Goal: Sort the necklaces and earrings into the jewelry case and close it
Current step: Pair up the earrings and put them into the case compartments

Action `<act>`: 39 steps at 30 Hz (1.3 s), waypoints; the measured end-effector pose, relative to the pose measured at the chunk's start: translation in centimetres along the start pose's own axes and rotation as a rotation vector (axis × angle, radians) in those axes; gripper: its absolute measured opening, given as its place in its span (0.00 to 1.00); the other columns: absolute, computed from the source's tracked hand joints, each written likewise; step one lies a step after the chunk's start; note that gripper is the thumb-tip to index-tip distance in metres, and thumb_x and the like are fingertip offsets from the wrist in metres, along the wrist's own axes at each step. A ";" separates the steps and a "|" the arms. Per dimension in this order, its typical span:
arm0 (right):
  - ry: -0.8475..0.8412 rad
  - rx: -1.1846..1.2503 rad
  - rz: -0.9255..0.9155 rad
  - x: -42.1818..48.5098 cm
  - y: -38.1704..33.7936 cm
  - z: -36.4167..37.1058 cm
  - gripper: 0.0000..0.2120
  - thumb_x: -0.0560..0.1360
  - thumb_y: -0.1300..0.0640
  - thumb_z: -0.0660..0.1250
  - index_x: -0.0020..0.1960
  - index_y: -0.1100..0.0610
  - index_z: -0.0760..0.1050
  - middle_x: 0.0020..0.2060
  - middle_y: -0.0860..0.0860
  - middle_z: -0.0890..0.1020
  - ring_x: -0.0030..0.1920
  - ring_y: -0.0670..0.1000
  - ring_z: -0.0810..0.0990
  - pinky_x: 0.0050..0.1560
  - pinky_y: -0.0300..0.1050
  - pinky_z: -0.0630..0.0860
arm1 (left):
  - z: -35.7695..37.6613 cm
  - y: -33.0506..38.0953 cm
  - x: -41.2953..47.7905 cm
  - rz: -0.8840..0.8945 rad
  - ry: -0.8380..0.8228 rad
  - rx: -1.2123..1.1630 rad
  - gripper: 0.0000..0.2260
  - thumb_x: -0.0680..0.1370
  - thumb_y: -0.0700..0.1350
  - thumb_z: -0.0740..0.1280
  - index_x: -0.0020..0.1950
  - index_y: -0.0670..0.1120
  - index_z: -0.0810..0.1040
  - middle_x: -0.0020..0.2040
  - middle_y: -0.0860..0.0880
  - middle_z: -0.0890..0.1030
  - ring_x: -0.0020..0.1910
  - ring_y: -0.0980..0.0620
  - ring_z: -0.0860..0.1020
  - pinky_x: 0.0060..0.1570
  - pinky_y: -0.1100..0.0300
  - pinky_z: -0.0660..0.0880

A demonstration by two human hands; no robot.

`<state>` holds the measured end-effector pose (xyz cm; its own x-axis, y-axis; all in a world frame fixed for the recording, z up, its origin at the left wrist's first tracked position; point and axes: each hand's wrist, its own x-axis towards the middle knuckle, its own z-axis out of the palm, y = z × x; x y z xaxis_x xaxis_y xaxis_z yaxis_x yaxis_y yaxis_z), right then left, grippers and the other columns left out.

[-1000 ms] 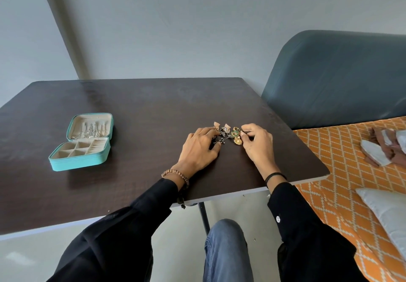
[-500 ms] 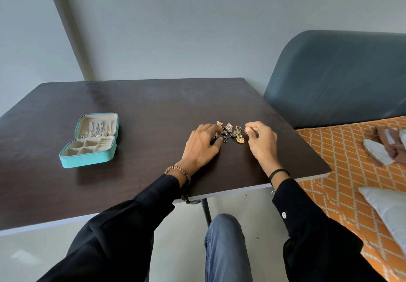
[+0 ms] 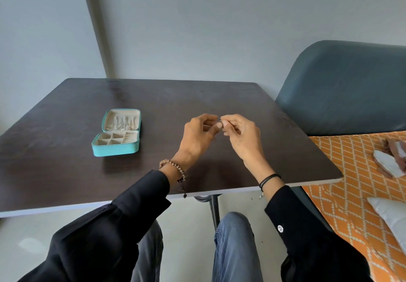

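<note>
Left hand [image 3: 197,137] and right hand [image 3: 240,136] held up over the dark table [image 3: 66,172], fingers curled, fingertips meeting; both pinch a small pale item [image 3: 219,124] between them, too small to identify. Jewelry case [image 3: 115,150] lies open on the table, well left of the hands; teal shell, beige lining; lid laid back with silvery chains [image 3: 123,124] in it; base split into compartments, contents not discernible.
</note>
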<state>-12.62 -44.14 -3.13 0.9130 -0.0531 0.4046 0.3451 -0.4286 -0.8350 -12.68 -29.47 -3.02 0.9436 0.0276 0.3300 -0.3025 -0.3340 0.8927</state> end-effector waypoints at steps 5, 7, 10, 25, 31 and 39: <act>-0.133 0.146 -0.013 -0.9 -2.4 2.5 0.09 0.81 0.60 0.68 0.60 0.61 0.81 0.48 0.52 0.87 0.44 0.47 0.87 0.50 0.37 0.81 | -4.3 -0.7 -1.3 -0.082 0.005 -0.134 0.07 0.76 0.45 0.75 0.53 0.45 0.85 0.44 0.48 0.86 0.45 0.49 0.85 0.46 0.57 0.83; -0.193 0.197 0.001 -1.3 -3.1 3.5 0.10 0.80 0.62 0.69 0.61 0.62 0.80 0.49 0.52 0.87 0.45 0.46 0.87 0.51 0.36 0.80 | -5.8 -0.9 -1.9 -0.080 0.036 -0.174 0.03 0.76 0.43 0.75 0.49 0.47 0.85 0.43 0.48 0.86 0.45 0.49 0.85 0.45 0.57 0.83; -0.228 0.242 0.002 -1.6 -4.0 5.0 0.10 0.79 0.64 0.70 0.60 0.62 0.81 0.48 0.51 0.87 0.47 0.47 0.87 0.55 0.39 0.81 | -7.8 -1.2 -2.8 -0.038 0.082 -0.159 0.02 0.75 0.42 0.75 0.48 0.46 0.85 0.42 0.50 0.87 0.44 0.51 0.85 0.45 0.58 0.82; -0.313 0.317 -0.110 -1.5 -7.2 10.3 0.09 0.72 0.62 0.78 0.52 0.57 0.85 0.46 0.48 0.88 0.48 0.49 0.87 0.54 0.41 0.81 | -13.7 -2.2 -4.9 0.035 0.297 -0.135 0.07 0.78 0.44 0.73 0.53 0.43 0.85 0.47 0.51 0.87 0.47 0.54 0.85 0.54 0.53 0.82; -0.324 0.301 -0.143 -1.0 -8.1 11.2 0.14 0.70 0.56 0.80 0.54 0.54 0.84 0.48 0.48 0.88 0.47 0.51 0.86 0.49 0.50 0.83 | -14.9 -2.1 -4.8 0.067 0.325 -0.140 0.05 0.78 0.40 0.72 0.53 0.44 0.85 0.47 0.53 0.87 0.45 0.56 0.85 0.52 0.59 0.82; -0.310 0.228 -0.236 -0.5 -8.6 12.8 0.09 0.74 0.56 0.78 0.53 0.54 0.86 0.45 0.47 0.88 0.47 0.49 0.87 0.47 0.51 0.85 | -16.4 -2.7 -5.1 0.097 0.351 0.007 0.05 0.78 0.41 0.73 0.52 0.45 0.86 0.45 0.56 0.86 0.42 0.61 0.83 0.43 0.72 0.75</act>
<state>-13.24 -28.89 -0.96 0.8136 0.3095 0.4922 0.5592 -0.1851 -0.8081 -18.85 -13.25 -2.10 0.8061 0.3168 0.4998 -0.3867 -0.3572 0.8502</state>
